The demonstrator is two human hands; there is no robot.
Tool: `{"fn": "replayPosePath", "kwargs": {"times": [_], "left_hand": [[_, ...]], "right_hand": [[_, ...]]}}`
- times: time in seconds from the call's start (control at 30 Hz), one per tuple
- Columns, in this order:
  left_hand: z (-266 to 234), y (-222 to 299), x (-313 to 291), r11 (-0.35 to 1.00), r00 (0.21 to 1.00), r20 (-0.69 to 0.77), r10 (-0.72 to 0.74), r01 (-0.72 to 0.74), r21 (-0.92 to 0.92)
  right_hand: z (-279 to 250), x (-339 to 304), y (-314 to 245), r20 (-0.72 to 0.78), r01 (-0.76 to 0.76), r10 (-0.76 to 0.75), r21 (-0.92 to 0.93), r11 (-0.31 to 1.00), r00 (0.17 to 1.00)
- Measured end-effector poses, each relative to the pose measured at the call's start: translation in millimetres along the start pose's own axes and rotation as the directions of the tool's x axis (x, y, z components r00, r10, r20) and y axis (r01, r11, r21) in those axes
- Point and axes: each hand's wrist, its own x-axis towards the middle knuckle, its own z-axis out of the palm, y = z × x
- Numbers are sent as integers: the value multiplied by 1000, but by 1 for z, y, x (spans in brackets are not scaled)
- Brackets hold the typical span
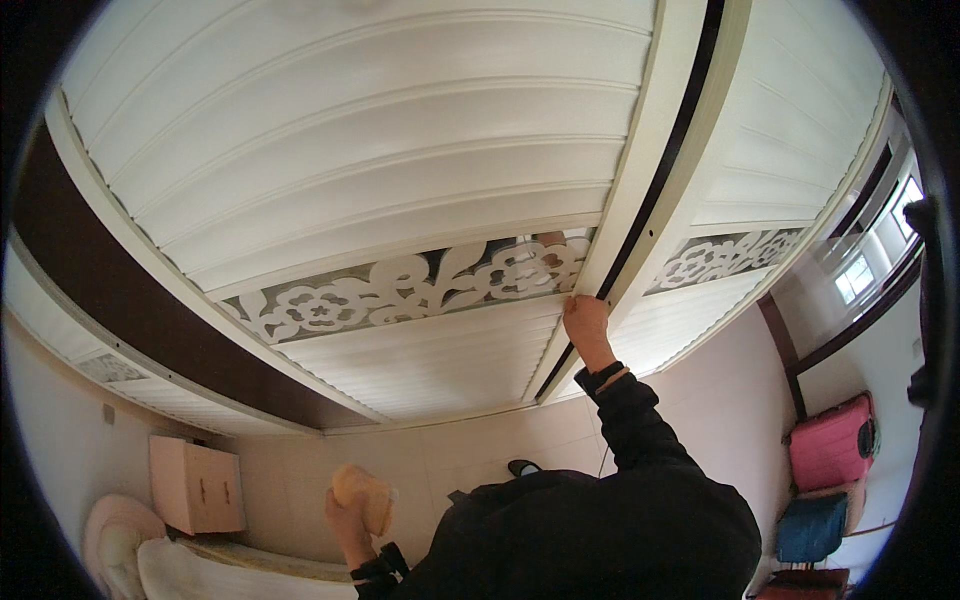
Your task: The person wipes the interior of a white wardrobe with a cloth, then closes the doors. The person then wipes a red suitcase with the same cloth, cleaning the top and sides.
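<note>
In front of me stands a large white wardrobe with sliding doors; the middle door point(420, 370) has ribbed panels and a mirrored strip with white floral cut-outs point(400, 285). My right hand point(588, 325) is at this door's right edge, just below the strip, its fingers closed against the upright frame point(600, 240) beside a dark gap. The fingertips are partly hidden. Low on the left, away from the door, my left hand point(350, 525) is closed around a tan, soft-looking piece like a sponge or folded cloth point(365, 493); its exact kind is unclear.
A pale pink cabinet point(200, 485) and a bed edge point(220, 570) lie at lower left. On the right are a pink suitcase point(832, 442), a blue bag point(810, 528) and a window point(855, 278). Pale floor tiles point(450, 450) run along the wardrobe's foot.
</note>
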Motion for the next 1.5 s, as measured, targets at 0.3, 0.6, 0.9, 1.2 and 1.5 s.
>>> {"fn": "replayPosePath", "kwargs": {"times": [0.3,0.6,0.9,1.2,1.5], "left_hand": [[-24,-22,22,997,995,56,77,-76,-11],[-62,-12,29,998,995,98,-23,18,58],[-96,32,23,971,926,331,183,-223,86],[-197,5,30,985,985,103,139,-148,84],[-256,19,131,991,998,-6,64,-63,115]], "right_hand": [[39,0,29,-95,17,-22,-47,999,995],[67,-28,-5,519,93,-206,235,967,829],[86,-217,-282,654,112,-717,752,649,-241],[144,-269,-409,631,115,-687,761,639,-360],[292,-250,-603,491,23,-846,862,506,208]]}}
